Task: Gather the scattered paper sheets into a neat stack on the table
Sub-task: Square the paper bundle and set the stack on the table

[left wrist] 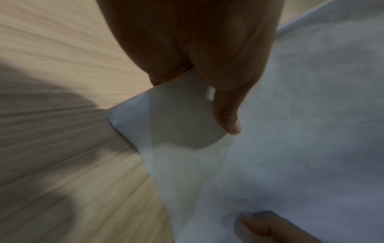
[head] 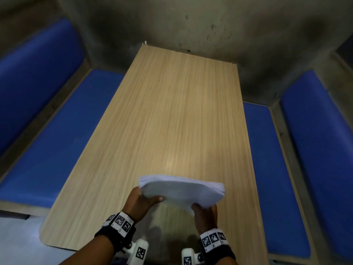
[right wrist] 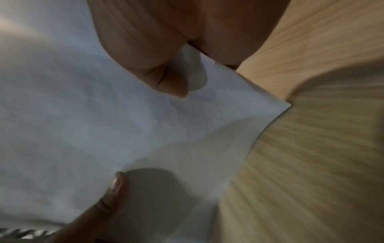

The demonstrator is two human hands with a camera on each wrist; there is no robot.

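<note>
- We hold a bundle of white paper sheets (head: 181, 192) between our two hands, lifted just above the near end of the long light-wood laminate table (head: 172, 111).
- Our left hand (head: 142, 204) pinches the bundle's left end, thumb on top and fingers beneath; our right hand (head: 205, 214) grips the right end likewise.
- The bundle's long axis runs from hand to hand, bowing upward in the middle; each hand is equally near its own end.
- We judge that no loose sheets remain ahead of our hands, so what is left is to square the edges and lay the stack flat.
- Blue padded benches (head: 47, 142) flank us on both sides.
</note>
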